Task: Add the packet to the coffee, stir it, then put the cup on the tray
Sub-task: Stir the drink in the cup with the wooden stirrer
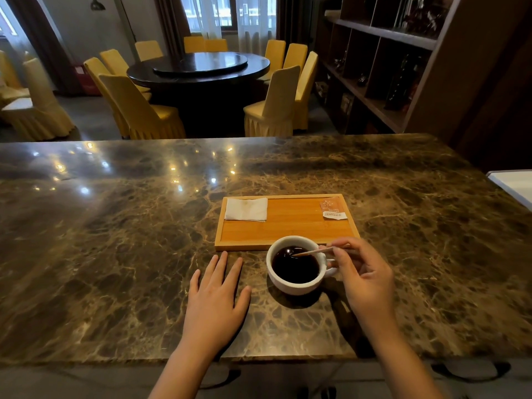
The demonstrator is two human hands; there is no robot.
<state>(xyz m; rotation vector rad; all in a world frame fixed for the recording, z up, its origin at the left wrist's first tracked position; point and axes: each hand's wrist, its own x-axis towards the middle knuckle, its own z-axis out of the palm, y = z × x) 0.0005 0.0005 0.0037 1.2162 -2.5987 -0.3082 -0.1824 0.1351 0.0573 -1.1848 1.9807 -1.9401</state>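
One cup (296,266) of coffee on the surface (115,254), touching the tray (288,226) at its near edge. One stir stick (312,251) pinched in right hand (364,279) grip, tip in coffee. One packet (332,208), tray's far right corner; one napkin (246,209), far left. Left hand (216,298) flat, grip wide, empty.

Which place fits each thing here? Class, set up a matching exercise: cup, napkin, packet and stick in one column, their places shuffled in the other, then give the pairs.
1. cup
2. napkin
3. packet
4. stick

A. tray's far right corner
B. in the right hand, tip in the coffee
C. on the counter, just in front of the tray
D. tray's far left corner

Pairs: 1-C, 2-D, 3-A, 4-B
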